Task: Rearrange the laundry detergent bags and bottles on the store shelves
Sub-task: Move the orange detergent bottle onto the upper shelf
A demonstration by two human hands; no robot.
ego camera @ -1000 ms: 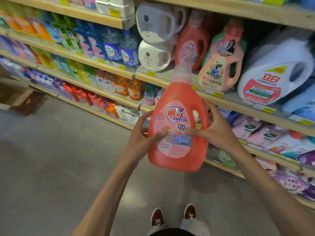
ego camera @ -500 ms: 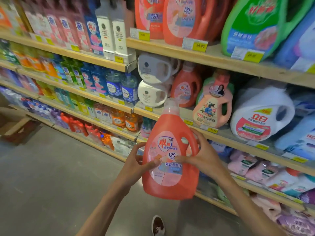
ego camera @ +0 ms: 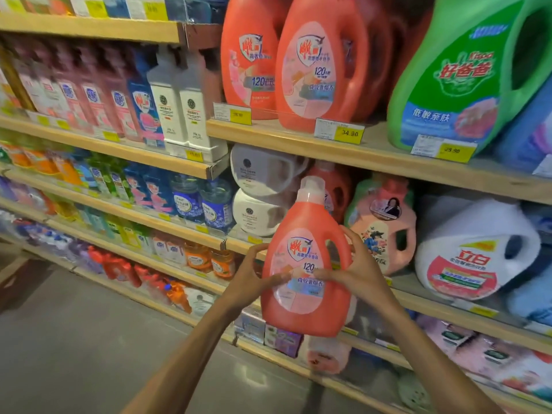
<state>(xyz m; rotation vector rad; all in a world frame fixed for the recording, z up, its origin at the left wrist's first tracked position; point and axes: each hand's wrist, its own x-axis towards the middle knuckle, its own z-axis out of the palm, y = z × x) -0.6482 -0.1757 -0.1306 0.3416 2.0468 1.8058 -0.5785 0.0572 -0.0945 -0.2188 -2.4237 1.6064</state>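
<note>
Two hands are on one bottle. The left hand [ego camera: 254, 276] wraps its fingers round the left flank and the right hand [ego camera: 355, 273] curls round the handle side, both thumbs pressed on the label, so each is clamped on the coral-red plastic detergent bottle with the pale pink cap [ego camera: 307, 264]. It hangs upright in the air in front of the middle wooden shelf [ego camera: 433, 297], touching no board.

Matching coral-red bottles [ego camera: 313, 70] stand on the upper wooden shelf [ego camera: 283, 135], next to a green plastic jug [ego camera: 466, 73]. That row looks the likelier home, though I cannot tell for sure.

For a clean placement I would slide one palm under the base, raise it clear of the yellow price tags [ego camera: 349, 133], face the label outward, and land it flat before loosening either hand — the neighbours stand close and could tip.
</note>
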